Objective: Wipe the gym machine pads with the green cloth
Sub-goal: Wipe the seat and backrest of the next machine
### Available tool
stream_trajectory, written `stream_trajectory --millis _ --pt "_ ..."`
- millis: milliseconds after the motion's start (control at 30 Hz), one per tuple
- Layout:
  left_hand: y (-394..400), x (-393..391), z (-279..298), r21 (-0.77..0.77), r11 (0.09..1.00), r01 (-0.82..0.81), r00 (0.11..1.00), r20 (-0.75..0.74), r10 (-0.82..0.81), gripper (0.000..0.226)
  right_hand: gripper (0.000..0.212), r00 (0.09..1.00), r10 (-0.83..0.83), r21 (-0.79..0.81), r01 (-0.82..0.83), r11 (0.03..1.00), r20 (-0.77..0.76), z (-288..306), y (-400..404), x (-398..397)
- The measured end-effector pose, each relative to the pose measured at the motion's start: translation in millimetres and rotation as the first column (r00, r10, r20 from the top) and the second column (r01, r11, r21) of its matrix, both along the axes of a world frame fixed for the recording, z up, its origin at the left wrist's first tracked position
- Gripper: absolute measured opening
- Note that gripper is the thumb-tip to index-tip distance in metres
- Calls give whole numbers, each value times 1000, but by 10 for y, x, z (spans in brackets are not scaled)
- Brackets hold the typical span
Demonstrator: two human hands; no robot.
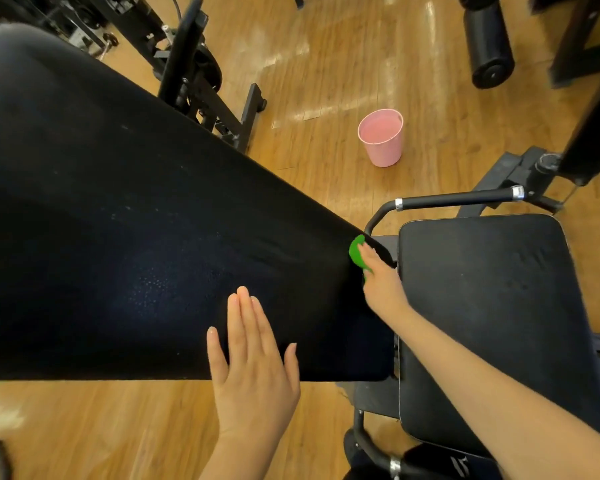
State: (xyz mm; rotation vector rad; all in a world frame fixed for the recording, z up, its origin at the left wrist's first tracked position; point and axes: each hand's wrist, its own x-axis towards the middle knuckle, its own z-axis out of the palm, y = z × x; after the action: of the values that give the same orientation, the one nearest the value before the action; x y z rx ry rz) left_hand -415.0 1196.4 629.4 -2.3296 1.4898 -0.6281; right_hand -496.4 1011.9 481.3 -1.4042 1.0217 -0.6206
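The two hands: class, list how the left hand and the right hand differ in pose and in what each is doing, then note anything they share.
1. The left hand lies flat with straight fingers; the right hand has its fingers over the green cloth.
2. The left hand holds nothing; the right hand presses the cloth to the back pad.
3. The left hand rests at the pad's near edge; the right hand is at its lower far corner, beside the seat pad.

Both touch the same back pad.
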Motion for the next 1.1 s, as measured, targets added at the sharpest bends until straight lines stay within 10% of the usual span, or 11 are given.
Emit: stream_trajectory --millis 467,633,800,1100 --pt "-16 -81 222 96 995 -14 983 -181 31 76 45 1000 11 66 -11 998 -9 486 489 -293" --pt "17 -30 638 168 984 56 987 -160 -28 70 48 975 36 -301 33 953 220 1410 479 150" --pt "174 237 1061 79 997 13 998 -60 -9 75 51 971 219 -670 -99 736 96 1366 647 533" --pt "268 390 1207 178 978 105 994 -1 -107 75 48 991 -82 -190 101 977 108 714 678 279"
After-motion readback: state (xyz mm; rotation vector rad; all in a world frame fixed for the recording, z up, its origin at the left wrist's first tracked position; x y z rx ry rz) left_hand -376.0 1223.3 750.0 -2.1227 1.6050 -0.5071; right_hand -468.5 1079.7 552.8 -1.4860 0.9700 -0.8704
